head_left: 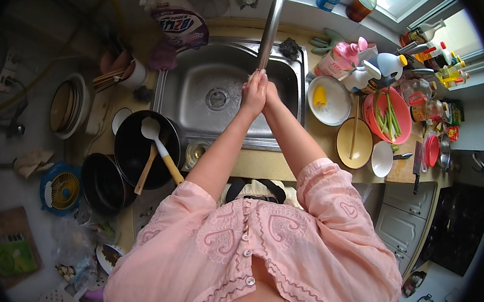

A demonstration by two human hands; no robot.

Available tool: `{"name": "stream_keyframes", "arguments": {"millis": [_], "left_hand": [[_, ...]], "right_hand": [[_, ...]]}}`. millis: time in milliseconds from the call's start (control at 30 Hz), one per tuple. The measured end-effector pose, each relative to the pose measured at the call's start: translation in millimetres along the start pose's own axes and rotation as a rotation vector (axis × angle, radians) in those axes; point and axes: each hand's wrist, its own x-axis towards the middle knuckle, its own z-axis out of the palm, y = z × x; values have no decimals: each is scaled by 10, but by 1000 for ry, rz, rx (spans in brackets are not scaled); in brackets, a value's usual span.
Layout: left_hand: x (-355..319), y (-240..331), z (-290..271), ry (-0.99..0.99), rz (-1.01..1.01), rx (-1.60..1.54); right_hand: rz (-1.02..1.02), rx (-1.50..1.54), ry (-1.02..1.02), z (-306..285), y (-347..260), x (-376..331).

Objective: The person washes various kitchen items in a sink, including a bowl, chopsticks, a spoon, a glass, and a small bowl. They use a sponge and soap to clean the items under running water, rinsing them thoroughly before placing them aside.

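Note:
Both my hands are pressed together under the end of the metal faucet, over the stainless steel sink. My left hand lies against the other hand, its fingers stretched toward the faucet. My right hand is partly covered by the left, and its fingers are mostly hidden. No object shows between the palms. The round drain sits to the left of my hands, in the sink's bottom. A dark scouring pad rests on the sink's far right corner.
Right of the sink stand a white bowl with a yellow piece, a cream bowl, a pink basin of green stalks and several bottles. A knife lies farther right. Black pots with a white ladle stand at left.

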Motion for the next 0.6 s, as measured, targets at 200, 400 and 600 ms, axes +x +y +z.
{"name": "stream_keyframes", "arguments": {"millis": [200,400,600], "left_hand": [[36,-33,-7,243,-518,-1217],[85,96,-5,343,-725,-1462],[101,-7,32,425,-667,-1452]], "right_hand": [[-211,249,135,116,-127,-149],[-289,444,206,182,-99,-360],[-223,476,189,177,-99,-329]]}}
